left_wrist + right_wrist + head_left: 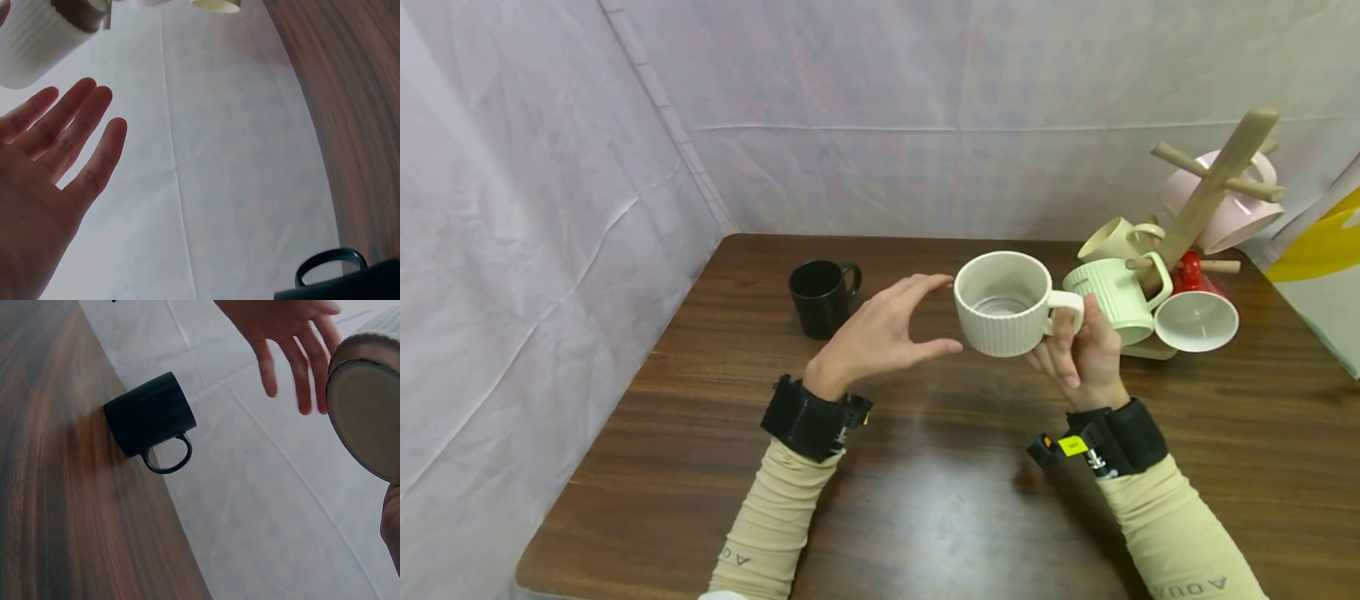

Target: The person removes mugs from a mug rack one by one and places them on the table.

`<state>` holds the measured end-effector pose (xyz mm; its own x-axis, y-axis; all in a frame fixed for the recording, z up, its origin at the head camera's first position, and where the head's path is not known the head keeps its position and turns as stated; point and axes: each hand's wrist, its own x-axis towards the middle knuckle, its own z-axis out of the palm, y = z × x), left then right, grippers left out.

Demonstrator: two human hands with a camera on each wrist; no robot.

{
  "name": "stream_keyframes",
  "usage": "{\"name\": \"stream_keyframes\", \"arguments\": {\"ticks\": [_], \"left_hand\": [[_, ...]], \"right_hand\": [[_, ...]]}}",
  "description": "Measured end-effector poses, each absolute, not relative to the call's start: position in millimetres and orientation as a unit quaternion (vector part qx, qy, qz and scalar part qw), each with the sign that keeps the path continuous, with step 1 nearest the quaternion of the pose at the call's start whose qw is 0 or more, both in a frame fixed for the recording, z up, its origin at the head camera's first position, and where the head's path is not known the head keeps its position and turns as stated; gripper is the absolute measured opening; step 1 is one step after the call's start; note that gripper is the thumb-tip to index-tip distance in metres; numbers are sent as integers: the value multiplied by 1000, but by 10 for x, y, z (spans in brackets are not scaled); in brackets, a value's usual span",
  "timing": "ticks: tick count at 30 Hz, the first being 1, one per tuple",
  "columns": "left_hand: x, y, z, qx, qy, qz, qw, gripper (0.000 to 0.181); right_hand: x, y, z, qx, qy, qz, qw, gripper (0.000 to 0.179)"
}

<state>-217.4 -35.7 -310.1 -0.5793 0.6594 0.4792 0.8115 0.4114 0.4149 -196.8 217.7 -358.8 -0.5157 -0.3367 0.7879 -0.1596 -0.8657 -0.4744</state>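
My right hand point(1086, 354) grips a white ribbed mug point(1003, 333) by its handle and holds it upright above the table. My left hand point(883, 329) is open beside the mug's left side, thumb and fingers spread apart, fingertips close to the rim. In the left wrist view the four fingers point(94, 162) stretch toward the white mug point(37, 44) without gripping it. The right wrist view shows the mug's unglazed base point(365, 415) from below. Behind my left hand a black mug point(820, 300) stands on the table, its handle toward the right.
A wooden mug tree point(1213, 187) stands at the back right. On it hang a pink mug point(1243, 212), a pale yellow mug point(1105, 242), a light green mug point(1108, 296) and a red mug point(1198, 321) with a white inside. White cloth point(880, 167) hangs behind the brown table point(700, 433).
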Motion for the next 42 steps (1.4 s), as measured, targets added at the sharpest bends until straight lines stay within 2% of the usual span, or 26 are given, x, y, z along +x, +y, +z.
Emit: {"name": "stream_keyframes", "arguments": {"ticks": [8,20,25,37,42], "left_hand": [[-2116,-269,-3080,-476,-791,-363,129,88],[-2092,-199,-3085,-476,-772,-410,98,101],[-2087,-169,-3099,-460,-762,-449,77,99],[-2086,-217,-3084,-456,-753,-460,114,93],[-2091,-184,-3088,-460,-738,-483,108,93]], "right_hand": [[-1958,2096,-3565,-505,249,-824,61,52],[-1940,2011,-3553,-516,243,-819,67,52],[-1936,1978,-3566,-522,258,-810,61,52],[-1947,1974,-3567,-530,287,-794,81,53],[-1932,1996,-3565,-530,290,-794,73,54]]}}
